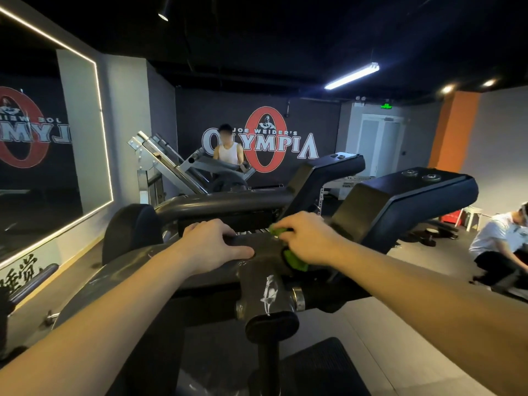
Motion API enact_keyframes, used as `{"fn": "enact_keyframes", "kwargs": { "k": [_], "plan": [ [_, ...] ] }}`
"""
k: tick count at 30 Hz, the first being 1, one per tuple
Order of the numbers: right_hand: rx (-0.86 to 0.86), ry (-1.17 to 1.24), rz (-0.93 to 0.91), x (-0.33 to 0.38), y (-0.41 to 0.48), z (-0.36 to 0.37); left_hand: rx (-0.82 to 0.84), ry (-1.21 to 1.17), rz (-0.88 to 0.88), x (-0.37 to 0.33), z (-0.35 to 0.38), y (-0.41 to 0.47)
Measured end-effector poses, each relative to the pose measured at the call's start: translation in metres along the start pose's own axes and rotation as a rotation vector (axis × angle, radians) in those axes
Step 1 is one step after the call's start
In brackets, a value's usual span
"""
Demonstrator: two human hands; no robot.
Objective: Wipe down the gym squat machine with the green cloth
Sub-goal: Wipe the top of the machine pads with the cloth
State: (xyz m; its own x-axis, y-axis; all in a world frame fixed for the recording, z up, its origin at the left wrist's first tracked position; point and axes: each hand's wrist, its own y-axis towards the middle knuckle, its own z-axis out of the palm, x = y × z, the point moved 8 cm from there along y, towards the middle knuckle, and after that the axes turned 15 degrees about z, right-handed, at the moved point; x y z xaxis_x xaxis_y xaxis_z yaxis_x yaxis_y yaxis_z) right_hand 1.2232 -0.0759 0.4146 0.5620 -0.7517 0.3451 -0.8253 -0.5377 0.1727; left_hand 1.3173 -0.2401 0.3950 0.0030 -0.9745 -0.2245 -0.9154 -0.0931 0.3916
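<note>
Colours from here: bright green fabric cloth [294, 260] is the only saturated item on the rig. Dark grey metal squat machine frame [200, 275], with streaky white scuff marks [270, 290] on the centre post. Black padded shoulder pads [414, 201], plain. Black rectangular footplate [323, 364], fine mesh texture. Charcoal back wall [314, 115] carries a red oval logo with white lettering [264, 140]. Orange wall panel [451, 130] on the right. Green lit exit sign [386, 106] over a white double door [380, 144]. White light strip [100, 110] edges the mirror.

Bunched green cloth [294, 260], mostly hidden in right hand [308, 238], pressed on squat machine [251, 284] top bar. Machine dark grey metal with a scuffed white mark; black shoulder pads [414, 195] beyond cloth.
</note>
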Motion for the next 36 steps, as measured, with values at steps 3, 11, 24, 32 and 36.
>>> {"fn": "enact_keyframes", "kwargs": {
  "k": [3,11,24,32,36],
  "plan": [
    [0.100,0.032,-0.042,0.003,-0.007,0.002,0.008,0.035,0.001,0.000,-0.002,-0.003],
    [-0.083,-0.004,0.150,-0.038,0.012,-0.020,-0.017,0.030,-0.034,-0.001,0.001,-0.006],
    [-0.041,0.009,0.043,-0.031,0.017,-0.013,-0.003,0.050,-0.055,0.012,0.008,-0.005],
    [0.103,0.063,-0.202,0.031,0.003,0.016,-0.103,0.111,-0.032,0.012,0.003,-0.013],
    [0.047,0.028,-0.120,0.008,0.012,0.003,-0.108,0.146,-0.028,0.016,-0.002,-0.022]
  ]
}}
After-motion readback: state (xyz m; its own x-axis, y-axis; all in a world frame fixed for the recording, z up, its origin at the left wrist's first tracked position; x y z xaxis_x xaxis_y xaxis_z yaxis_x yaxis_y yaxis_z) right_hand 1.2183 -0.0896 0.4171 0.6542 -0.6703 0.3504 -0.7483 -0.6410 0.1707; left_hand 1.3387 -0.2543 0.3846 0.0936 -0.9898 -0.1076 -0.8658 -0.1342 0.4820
